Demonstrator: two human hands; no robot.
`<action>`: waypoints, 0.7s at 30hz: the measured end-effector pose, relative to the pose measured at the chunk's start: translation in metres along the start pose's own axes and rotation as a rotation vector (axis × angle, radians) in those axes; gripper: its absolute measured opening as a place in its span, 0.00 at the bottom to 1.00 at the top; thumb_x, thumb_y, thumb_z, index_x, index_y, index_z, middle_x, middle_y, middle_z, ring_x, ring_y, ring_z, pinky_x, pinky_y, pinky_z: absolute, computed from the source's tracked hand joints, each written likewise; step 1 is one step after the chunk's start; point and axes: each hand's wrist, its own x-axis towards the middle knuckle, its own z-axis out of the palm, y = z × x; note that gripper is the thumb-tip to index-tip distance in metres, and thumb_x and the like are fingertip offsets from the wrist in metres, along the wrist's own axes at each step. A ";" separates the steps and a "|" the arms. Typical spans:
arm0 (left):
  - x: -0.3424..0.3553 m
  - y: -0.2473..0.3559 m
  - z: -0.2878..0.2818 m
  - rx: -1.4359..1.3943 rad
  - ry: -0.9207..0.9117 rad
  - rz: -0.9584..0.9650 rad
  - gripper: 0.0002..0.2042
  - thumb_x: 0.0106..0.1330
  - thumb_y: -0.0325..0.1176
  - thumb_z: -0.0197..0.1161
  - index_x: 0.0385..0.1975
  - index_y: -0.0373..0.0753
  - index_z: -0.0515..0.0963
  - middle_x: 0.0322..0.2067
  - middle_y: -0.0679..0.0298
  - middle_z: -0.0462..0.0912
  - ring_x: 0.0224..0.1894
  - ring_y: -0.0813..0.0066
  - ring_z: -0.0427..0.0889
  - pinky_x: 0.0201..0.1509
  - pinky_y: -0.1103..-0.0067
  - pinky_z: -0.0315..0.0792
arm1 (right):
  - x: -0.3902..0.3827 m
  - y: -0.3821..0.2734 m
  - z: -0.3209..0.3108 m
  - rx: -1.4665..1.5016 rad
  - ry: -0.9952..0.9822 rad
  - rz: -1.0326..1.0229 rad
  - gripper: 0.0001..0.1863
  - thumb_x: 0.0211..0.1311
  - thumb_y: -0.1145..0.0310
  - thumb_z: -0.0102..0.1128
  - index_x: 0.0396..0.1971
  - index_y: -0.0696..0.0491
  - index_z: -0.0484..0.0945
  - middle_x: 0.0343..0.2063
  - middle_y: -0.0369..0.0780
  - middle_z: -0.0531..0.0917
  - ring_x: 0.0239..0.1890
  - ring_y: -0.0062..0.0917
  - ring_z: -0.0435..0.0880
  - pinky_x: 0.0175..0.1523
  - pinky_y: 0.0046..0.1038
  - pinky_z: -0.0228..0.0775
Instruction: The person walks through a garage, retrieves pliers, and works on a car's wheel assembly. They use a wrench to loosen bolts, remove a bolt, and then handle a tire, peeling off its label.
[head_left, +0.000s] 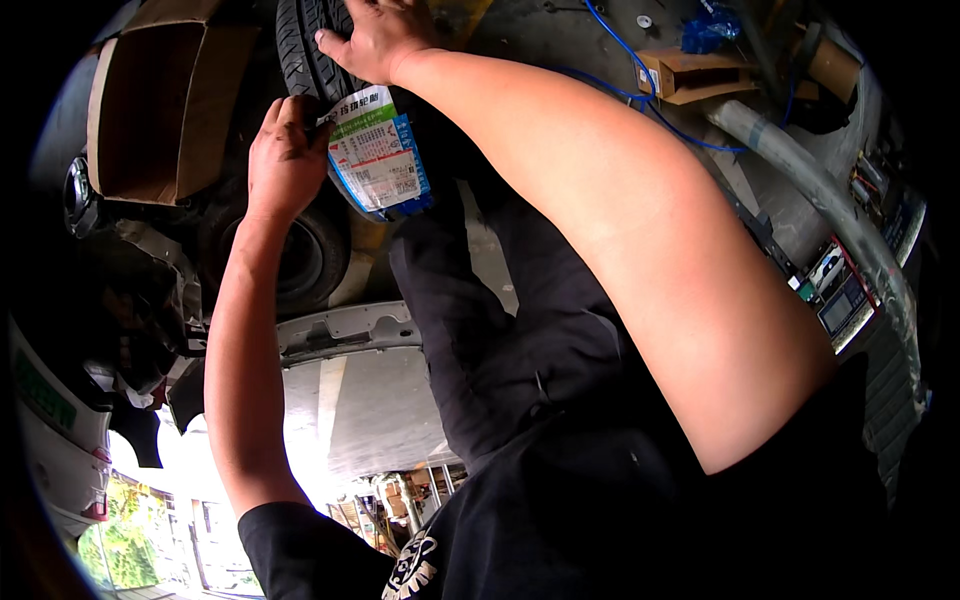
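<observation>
A black tyre [312,50] with a grooved tread stands in front of me at the top. A paper label [378,160] in white, green and blue covers its near part, with blue wrapping at the lower end. My left hand [283,160] grips the tyre's left side, fingers bent and dark-stained, touching the label's upper left edge. Across the tread, farther up, lies my right hand [385,42], thumb stretched out to the left. The picture's upper edge cuts off some of its fingers.
An opened cardboard box [145,110] is at the left, above another wheel [300,260]. To the right are a smaller carton [695,75], a blue hose [625,45] and a thick grey pipe [810,180]. A grey-white panel [370,410] lies behind my legs.
</observation>
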 end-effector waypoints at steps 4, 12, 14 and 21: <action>0.004 0.004 0.001 0.255 -0.023 0.077 0.09 0.63 0.33 0.60 0.37 0.37 0.70 0.32 0.56 0.77 0.36 0.53 0.79 0.40 0.64 0.73 | 0.002 -0.001 0.001 -0.027 -0.014 -0.004 0.33 0.56 0.50 0.60 0.59 0.52 0.69 0.58 0.48 0.71 0.67 0.42 0.59 0.65 0.43 0.63; 0.020 0.026 -0.016 0.780 -0.172 0.321 0.04 0.63 0.32 0.52 0.35 0.41 0.69 0.29 0.62 0.80 0.35 0.62 0.81 0.36 0.66 0.72 | 0.004 -0.001 -0.004 -0.028 -0.016 0.003 0.33 0.56 0.49 0.60 0.59 0.51 0.69 0.58 0.48 0.71 0.67 0.41 0.59 0.64 0.46 0.63; 0.024 0.021 -0.018 0.741 -0.253 0.334 0.05 0.63 0.31 0.52 0.35 0.40 0.69 0.29 0.60 0.80 0.35 0.62 0.81 0.36 0.66 0.73 | 0.003 -0.004 -0.003 -0.019 -0.021 0.025 0.33 0.56 0.49 0.60 0.58 0.51 0.69 0.59 0.48 0.71 0.67 0.41 0.59 0.64 0.46 0.63; 0.033 0.023 -0.020 0.530 -0.407 0.279 0.07 0.62 0.31 0.54 0.32 0.36 0.67 0.26 0.51 0.80 0.33 0.50 0.81 0.37 0.63 0.73 | 0.005 -0.006 -0.012 -0.012 -0.019 0.032 0.31 0.56 0.48 0.59 0.57 0.50 0.69 0.59 0.49 0.71 0.68 0.42 0.59 0.65 0.46 0.61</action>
